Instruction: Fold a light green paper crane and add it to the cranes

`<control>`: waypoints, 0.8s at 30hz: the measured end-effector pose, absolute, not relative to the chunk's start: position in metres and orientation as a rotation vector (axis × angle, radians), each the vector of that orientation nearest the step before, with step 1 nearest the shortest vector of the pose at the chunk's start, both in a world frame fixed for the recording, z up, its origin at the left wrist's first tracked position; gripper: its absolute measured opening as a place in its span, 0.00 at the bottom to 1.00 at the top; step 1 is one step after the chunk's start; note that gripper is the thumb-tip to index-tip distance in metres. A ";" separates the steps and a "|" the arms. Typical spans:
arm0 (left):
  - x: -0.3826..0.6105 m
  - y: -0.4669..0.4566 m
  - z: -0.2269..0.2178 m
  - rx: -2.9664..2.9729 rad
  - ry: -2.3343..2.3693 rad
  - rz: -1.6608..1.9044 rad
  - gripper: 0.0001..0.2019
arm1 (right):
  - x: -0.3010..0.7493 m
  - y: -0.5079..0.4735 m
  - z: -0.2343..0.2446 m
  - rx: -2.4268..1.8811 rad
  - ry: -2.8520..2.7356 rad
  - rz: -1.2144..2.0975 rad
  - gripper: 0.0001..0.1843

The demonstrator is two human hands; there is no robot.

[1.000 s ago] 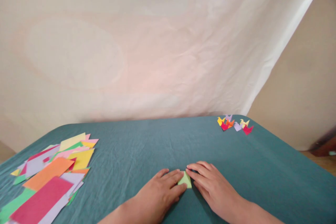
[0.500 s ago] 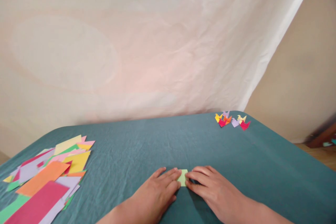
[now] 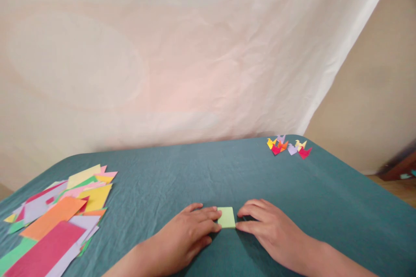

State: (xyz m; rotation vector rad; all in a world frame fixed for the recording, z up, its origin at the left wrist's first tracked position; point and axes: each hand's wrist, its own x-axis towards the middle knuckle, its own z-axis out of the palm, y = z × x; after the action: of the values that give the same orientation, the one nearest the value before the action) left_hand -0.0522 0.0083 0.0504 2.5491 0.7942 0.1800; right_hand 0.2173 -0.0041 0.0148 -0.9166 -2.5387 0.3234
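A small light-green square of paper [image 3: 226, 217] lies flat on the teal cloth near the table's front. My left hand [image 3: 188, 233] rests at its left side, fingers stretched out with the tips touching the left edge. On the other side is my right hand [image 3: 271, 229], its fingers apart and slightly bent. The thumb tip is at the paper's lower right corner, and the index finger stands a little off the right edge. Neither hand grips the paper.
A loose pile of coloured paper sheets [image 3: 53, 249] covers the left of the table [image 3: 156, 177]. Several small folded paper birds [image 3: 292, 149] stand at the far right corner. Behind the table hangs a pale cloth [image 3: 195, 60].
My hands have moved apart, the right one to the right, uncovering more of the green paper between them. The view has shifted slightly.
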 end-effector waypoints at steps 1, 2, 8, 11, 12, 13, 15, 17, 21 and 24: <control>-0.053 0.009 0.050 2.546 0.791 0.190 0.17 | 0.217 -0.004 0.015 -0.906 -2.537 0.306 0.17; -0.053 0.009 0.049 2.545 0.787 0.198 0.16 | 0.217 -0.004 0.015 -0.898 -2.535 0.297 0.17; -0.053 0.008 0.049 2.555 0.787 0.188 0.16 | 0.214 -0.005 0.018 -0.894 -2.517 0.319 0.17; -0.053 0.008 0.049 2.576 0.799 0.155 0.17 | 0.208 -0.004 0.015 -0.922 -2.511 0.327 0.14; -0.052 0.008 0.049 2.579 0.800 0.153 0.17 | 0.206 -0.003 0.013 -0.942 -2.503 0.330 0.12; -0.052 0.008 0.049 2.580 0.800 0.155 0.17 | 0.203 -0.002 0.011 -0.972 -2.487 0.334 0.11; -0.052 0.008 0.050 2.577 0.799 0.160 0.16 | 0.197 0.001 0.006 -1.040 -2.444 0.345 0.08; -0.051 0.007 0.050 2.579 0.798 0.164 0.16 | 0.191 0.003 0.002 -1.086 -2.408 0.352 0.06; -0.053 0.006 0.049 2.595 0.779 0.189 0.16 | 0.186 0.005 0.001 -1.086 -2.378 0.379 0.06; -0.055 0.006 0.047 2.590 0.757 0.221 0.16 | 0.187 0.003 0.001 -1.095 -2.341 0.404 0.09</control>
State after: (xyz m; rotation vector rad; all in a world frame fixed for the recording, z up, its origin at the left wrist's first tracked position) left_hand -0.0551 0.0059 0.0466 2.5903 0.7565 0.2213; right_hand 0.1868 0.0033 0.0014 -1.0946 -2.3408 0.4040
